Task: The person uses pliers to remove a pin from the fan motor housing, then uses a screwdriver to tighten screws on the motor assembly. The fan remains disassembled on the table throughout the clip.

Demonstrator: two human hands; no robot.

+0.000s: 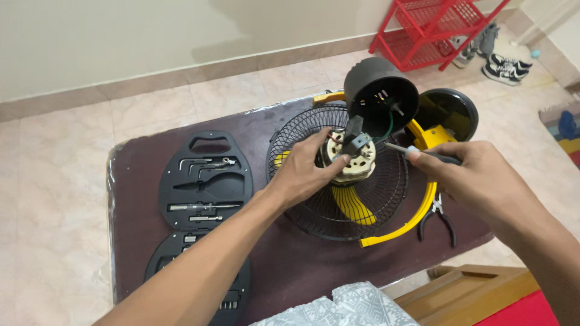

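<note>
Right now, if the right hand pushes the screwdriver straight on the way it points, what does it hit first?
Probably the motor. The right hand aims the screwdriver leftward, tip just short of the motor held by the left hand. Depth is unclear; it could touch the black bracket first.

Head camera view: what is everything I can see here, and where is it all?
motor: one, cream and copper, over the grille, gripped by the left hand
screwdriver: one, dark handle, in the right hand, tip toward the motor
motor cover: one, black, behind the motor
grille: one, black with yellow hub, table centre
yellow frame: one, curved round the grille's right side
pliers: one, black handles, right table edge
tool case: one, black, open, table left
table: one, dark brown
rack: one, red, top right
shoes: several, by the rack
left hand: on the motor
right hand: holds the screwdriver
</note>
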